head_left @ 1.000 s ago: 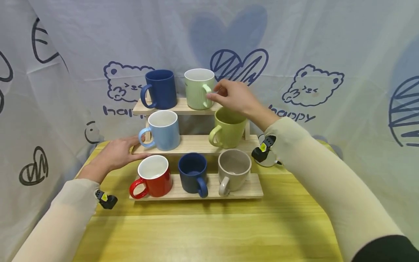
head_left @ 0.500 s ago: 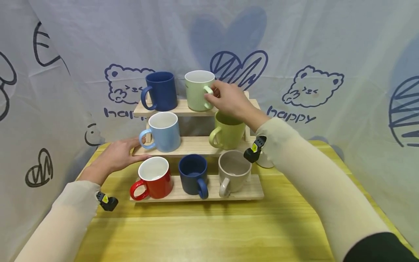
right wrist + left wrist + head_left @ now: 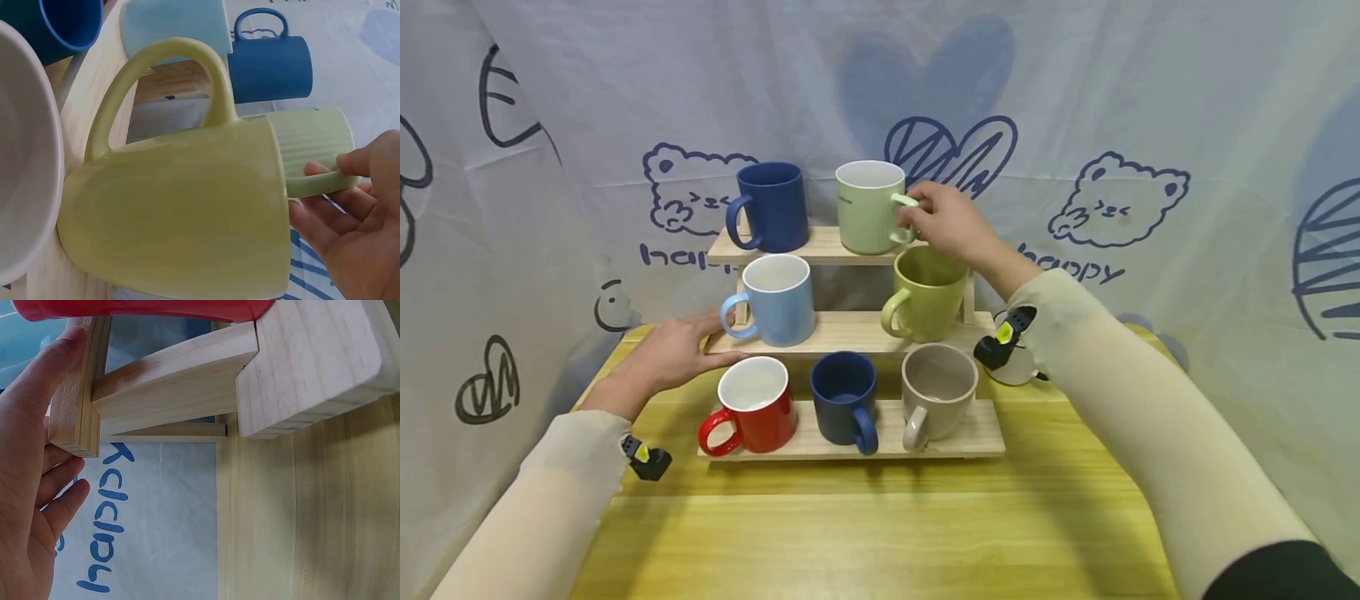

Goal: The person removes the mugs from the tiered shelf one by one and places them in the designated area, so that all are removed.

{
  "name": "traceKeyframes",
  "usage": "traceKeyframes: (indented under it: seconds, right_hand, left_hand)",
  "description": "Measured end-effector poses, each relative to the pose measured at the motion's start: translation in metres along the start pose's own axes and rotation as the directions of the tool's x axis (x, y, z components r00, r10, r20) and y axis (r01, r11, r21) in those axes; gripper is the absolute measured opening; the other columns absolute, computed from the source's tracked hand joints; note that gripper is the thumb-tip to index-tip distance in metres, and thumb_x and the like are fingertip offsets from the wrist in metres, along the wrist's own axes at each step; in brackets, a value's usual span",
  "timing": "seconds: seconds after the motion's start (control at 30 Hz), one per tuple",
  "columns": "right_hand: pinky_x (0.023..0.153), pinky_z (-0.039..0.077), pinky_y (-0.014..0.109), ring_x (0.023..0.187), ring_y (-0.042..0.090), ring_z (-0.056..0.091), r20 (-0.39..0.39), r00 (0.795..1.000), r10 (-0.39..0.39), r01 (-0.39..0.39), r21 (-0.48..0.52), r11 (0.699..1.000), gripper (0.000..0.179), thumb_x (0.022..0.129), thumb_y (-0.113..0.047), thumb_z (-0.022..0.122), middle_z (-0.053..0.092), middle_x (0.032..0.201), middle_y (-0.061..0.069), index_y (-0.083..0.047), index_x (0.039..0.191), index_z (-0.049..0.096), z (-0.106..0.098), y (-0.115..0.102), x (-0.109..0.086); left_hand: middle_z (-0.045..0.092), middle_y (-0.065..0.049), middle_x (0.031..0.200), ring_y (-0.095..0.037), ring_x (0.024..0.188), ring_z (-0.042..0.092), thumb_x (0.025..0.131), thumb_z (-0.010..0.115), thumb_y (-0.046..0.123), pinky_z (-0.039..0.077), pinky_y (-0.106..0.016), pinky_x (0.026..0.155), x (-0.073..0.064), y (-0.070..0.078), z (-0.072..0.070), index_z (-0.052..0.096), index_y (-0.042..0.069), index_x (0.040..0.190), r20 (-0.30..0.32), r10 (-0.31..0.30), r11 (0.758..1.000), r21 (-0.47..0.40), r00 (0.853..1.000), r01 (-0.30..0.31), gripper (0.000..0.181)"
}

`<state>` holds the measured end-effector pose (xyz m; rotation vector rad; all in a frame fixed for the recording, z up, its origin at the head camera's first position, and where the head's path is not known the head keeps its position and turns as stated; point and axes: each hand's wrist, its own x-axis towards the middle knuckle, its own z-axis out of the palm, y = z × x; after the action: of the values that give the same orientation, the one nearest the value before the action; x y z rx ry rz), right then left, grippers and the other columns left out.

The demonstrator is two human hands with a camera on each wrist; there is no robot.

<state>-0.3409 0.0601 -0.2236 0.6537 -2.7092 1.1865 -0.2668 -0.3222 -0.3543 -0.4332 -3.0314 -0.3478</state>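
My right hand point(image 3: 951, 221) pinches the handle point(image 3: 322, 183) of a pale green mug point(image 3: 867, 217) on the top shelf of a three-tier wooden rack point(image 3: 850, 332). The thumb is on one side of the handle and fingers are on the other. A navy mug point(image 3: 784, 208) stands to its left on that shelf. Below, the olive-green mug point(image 3: 934, 304) covers part of the pale mug in the right wrist view. My left hand point(image 3: 662, 357) grips the left end of the middle shelf, thumb above and fingers below, beside a light blue mug point(image 3: 784, 312).
On the bottom tier stand a red mug point(image 3: 767, 421), a smaller dark blue mug point(image 3: 833, 408) and a beige mug point(image 3: 943, 398). A white object point(image 3: 1013, 368) lies behind the rack's right end. The rack stands on a wooden table point(image 3: 880, 533) before a printed curtain point(image 3: 1075, 83).
The pale green mug has shifted right along the top shelf with my right hand, which first closed in on its handle. My left hand keeps its place on the middle shelf.
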Motion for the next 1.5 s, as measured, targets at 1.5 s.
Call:
traceKeyframes:
  seconds: [1.5]
  right_hand:
    - [0.088, 0.054, 0.03, 0.11, 0.025, 0.06, -0.198, 0.97, 0.139, -0.086, 0.259, 0.962, 0.035, 0.101, -0.019, 0.056, 0.065, 0.115, 0.015, -0.005, 0.133, 0.06, -0.054, 0.047, -0.03]
  left_hand:
    - [0.044, -0.021, 0.147, -0.048, 0.132, 0.039, 0.078, 0.053, 0.081, 0.033, -0.064, 0.104, 0.0, 0.001, 0.0, 0.045, 0.006, 0.147, 0.007, -0.024, 1.0, -0.008, 1.0, 0.024, 0.102]
